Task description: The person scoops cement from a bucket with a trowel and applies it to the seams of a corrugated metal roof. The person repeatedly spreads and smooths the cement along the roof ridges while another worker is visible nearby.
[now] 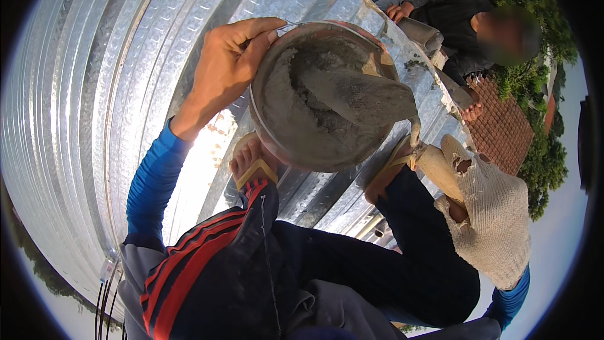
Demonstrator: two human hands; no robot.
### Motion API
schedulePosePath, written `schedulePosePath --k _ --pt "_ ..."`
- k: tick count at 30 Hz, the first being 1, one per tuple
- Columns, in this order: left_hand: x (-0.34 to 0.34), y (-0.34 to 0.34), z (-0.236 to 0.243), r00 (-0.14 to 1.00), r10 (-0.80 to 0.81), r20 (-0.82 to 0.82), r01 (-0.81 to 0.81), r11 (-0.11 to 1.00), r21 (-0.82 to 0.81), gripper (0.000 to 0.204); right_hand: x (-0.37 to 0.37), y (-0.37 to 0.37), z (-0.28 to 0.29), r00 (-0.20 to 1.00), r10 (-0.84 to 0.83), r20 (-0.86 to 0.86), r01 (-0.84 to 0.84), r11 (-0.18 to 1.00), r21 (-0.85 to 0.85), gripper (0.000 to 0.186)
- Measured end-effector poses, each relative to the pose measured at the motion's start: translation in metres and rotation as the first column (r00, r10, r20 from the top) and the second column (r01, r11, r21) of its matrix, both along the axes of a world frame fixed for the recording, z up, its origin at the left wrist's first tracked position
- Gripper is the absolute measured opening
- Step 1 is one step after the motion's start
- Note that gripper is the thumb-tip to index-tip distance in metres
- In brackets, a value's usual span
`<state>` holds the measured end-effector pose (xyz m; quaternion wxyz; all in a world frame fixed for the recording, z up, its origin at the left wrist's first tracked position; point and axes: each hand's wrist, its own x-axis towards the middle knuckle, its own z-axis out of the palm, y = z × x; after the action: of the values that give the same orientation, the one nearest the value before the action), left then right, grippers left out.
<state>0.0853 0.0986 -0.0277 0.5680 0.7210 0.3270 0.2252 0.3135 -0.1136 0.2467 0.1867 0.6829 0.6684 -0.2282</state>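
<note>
A round bucket [267,141] of wet grey mortar [296,119] stands in front of me on ribbed metal sheeting. My left hand [236,60] is closed at its left rim, thumb and fingers pinching the thin wire handle [314,22]. In a torn, pale knitted glove, my right hand [484,208] wraps round the wooden grip of a trowel [371,97]. The trowel's mortar-coated blade reaches over the bucket's right rim and lies on or in the mortar. How deep its tip sits I cannot tell.
Ridged, shiny metal sheeting [82,88] spreads left and beneath my sandalled feet [255,160]. Along its right edge another person [447,22] in dark clothes has both hands near grey curved pieces [423,34]. Beyond lie a tiled roof [497,123] and trees. Thin dark rods [104,305] rise at lower left.
</note>
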Motion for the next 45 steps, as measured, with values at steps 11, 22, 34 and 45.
schedulePosePath --k 11,22,34,45 --pt "0.001 0.003 0.0 1.0 -0.005 0.018 0.005 1.0 0.016 0.023 -0.011 0.05 -0.059 0.969 -0.162 -0.185 0.135 0.979 -0.15 0.052" --pt "0.004 -0.003 0.0 0.996 0.048 0.081 -0.049 0.999 0.013 0.02 -0.037 0.012 -0.048 0.978 0.21 -0.012 -0.209 0.971 -0.119 0.045" --pt "0.002 -0.003 0.0 0.996 0.054 0.067 -0.056 0.998 0.04 0.021 -0.025 -0.006 0.015 0.958 -0.002 0.288 -0.015 0.998 0.055 0.046" --pt "0.003 -0.001 -0.003 0.999 0.04 0.032 -0.041 0.998 0.046 0.021 0.014 0.04 -0.052 0.914 -0.402 -0.059 0.39 0.908 -0.153 0.052"
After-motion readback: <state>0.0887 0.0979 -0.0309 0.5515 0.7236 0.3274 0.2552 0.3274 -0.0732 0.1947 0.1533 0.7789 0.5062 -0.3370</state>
